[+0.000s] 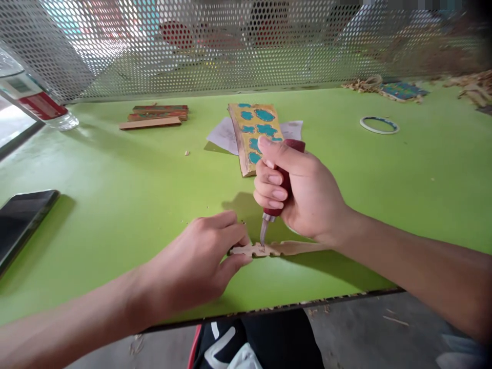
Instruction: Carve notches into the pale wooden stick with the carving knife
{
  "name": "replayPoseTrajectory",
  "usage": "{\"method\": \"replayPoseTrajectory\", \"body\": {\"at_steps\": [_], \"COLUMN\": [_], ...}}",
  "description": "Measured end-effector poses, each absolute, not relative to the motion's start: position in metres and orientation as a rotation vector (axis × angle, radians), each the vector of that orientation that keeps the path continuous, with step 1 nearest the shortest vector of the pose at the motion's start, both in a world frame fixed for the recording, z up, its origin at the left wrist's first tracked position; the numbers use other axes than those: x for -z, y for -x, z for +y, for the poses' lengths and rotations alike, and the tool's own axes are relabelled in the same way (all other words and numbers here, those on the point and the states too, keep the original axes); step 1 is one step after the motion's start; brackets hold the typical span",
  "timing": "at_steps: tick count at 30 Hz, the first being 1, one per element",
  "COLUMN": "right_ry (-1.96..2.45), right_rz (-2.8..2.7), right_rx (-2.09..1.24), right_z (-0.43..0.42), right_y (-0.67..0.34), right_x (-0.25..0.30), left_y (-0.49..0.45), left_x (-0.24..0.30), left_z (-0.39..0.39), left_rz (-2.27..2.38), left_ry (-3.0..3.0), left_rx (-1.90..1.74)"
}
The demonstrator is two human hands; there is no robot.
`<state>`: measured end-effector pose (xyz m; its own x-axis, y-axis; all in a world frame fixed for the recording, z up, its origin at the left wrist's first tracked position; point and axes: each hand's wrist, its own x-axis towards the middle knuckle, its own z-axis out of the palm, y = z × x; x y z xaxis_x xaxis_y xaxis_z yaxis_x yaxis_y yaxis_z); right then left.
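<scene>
- Black shorts (pixel 277 343) with a white mark sit lowest in my feed, just under the table's front edge.
- Left hand (pixel 196 256): fingers (pixel 236 225) and thumb closed narrow on the end of a wooden cut-out (pixel 295 248), pinching it flat on the table.
- Right hand (pixel 300 189): fingers (pixel 274 187) wrapped tight around the dark red handle of a carving tool (pixel 275 205), in a fist grip.
- Tool's metal blade (pixel 263 230) points down, tip on the cut-out's notched section, between both hands.
- Cut-out lies flat near the table's front edge, long and thin, with a knobbly outline at the left end.
- Green table (pixel 115 169) carries everything else.
- Ahead of my right hand: yellow wood block (pixel 249 138) painted with teal blobs, tilted on white paper (pixel 221 136).
- Far left: stacked wood strips (pixel 154 117), plastic bottle (pixel 42 100), black phone (pixel 23 220).
- Far right: tape roll (pixel 378 124), wood shavings (pixel 472 87).
- Perforated metal screen (pixel 192 46) stands behind the table.
</scene>
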<state>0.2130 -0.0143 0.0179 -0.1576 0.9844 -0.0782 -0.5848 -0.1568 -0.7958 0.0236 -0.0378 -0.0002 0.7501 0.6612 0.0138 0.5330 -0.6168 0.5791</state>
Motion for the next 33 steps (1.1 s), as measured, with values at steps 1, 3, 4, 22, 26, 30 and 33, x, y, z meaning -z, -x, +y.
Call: {"method": "replayPoseTrajectory", "body": {"at_steps": [1, 3, 4, 22, 26, 30, 33], "right_ry": [0.757, 0.78, 0.785, 0.754, 0.719, 0.738, 0.764], "right_rz": [-0.715, -0.668, -0.652, -1.113, -0.97, -0.873, -0.771], "right_rx": [-1.63, -1.637, -1.64, -1.432, -1.537, -1.607, -1.627], "right_z": [-0.012, -0.009, -0.008, -0.051, -0.028, -0.011, -0.006], "right_y": [-0.213, -0.214, -0.214, -0.203, -0.205, -0.207, -0.208], "right_x": [-0.016, -0.013, -0.011, -0.037, -0.027, -0.017, -0.013], "left_y": [-0.023, -0.023, -0.023, -0.027, -0.025, -0.022, -0.022], "left_x": [0.0, 0.0, -0.001, -0.008, -0.003, 0.001, 0.001], "left_z": [-0.038, -0.039, -0.039, -0.039, -0.041, -0.042, -0.043], "left_rz": [0.899, 0.91, 0.913, 0.961, 0.94, 0.915, 0.911], "left_ry": [-2.382, -2.374, -2.374, -2.397, -2.401, -2.429, -2.423], "left_rx": [-0.298, -0.286, -0.281, -0.207, -0.286, -0.337, -0.333]}}
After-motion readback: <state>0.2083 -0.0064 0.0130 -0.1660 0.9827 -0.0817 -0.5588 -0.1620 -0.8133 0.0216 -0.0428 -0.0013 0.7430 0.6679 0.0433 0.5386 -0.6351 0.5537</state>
